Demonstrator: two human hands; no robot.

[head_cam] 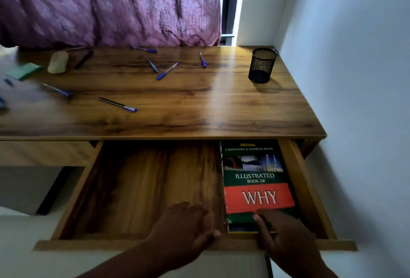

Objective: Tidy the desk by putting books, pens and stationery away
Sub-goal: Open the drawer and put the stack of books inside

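A green and red book [257, 180] titled "Illustrated Book of Why" lies flat in the right end of the open drawer [142, 189]. My right hand [286, 235] rests with its fingers on the book's near edge. My left hand [188, 229] lies flat, fingers apart, on the drawer floor just left of the book. Several blue pens [167, 71] lie scattered over the wooden desk top [199, 104]. A black mesh pen holder [262, 65] stands at the back right. A pale eraser [58, 62] and a green notepad [23, 71] sit at the back left.
A purple curtain [111, 5] hangs behind the desk. A white wall [355, 78] runs close along the desk's right side. The drawer front [88, 245] juts out toward me. A second, shut drawer [44, 153] is at the left.
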